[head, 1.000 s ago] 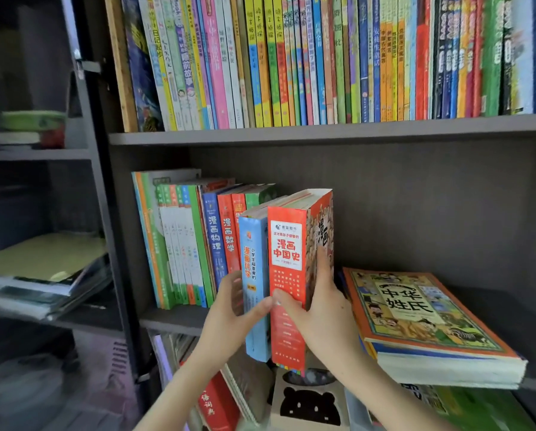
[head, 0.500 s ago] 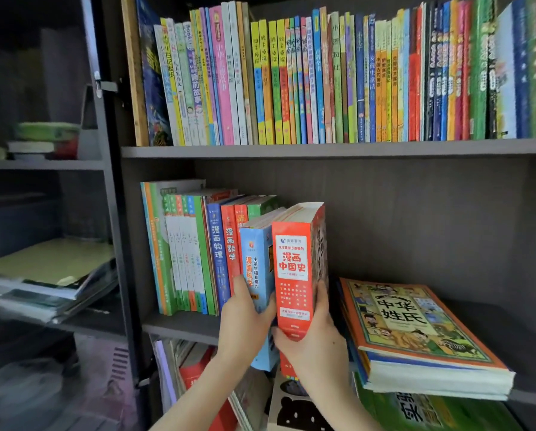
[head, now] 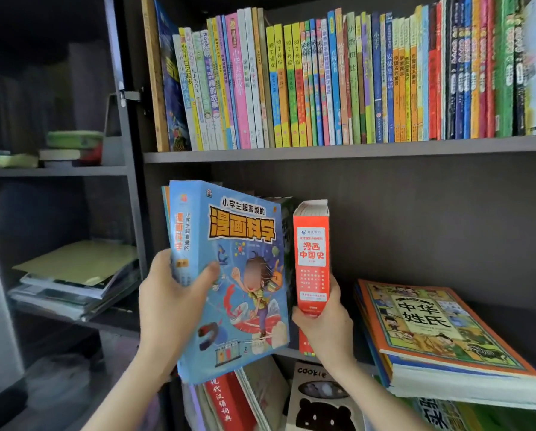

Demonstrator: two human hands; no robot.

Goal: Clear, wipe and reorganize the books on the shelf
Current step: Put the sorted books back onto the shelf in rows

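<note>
Our left hand (head: 173,303) is clamping the lower spine of a large blue science book with a cartoon cover (head: 235,275), thumb across the front and fingers wrapping behind. We are holding it out in front of the dark middle shelf (head: 366,366), long axis near upright, slightly tilted, cover facing us. Just to its right, our right hand (head: 325,325) is curling round the foot of a thick red-spined paperback (head: 311,259), upright with its spine outward; we cannot tell whether it is resting on the board. Farther right, a flat stack of wide picture books (head: 431,331) is lying near. We are judging that the blue book's slot lies behind it and leftward, nearer the left hand.
</note>
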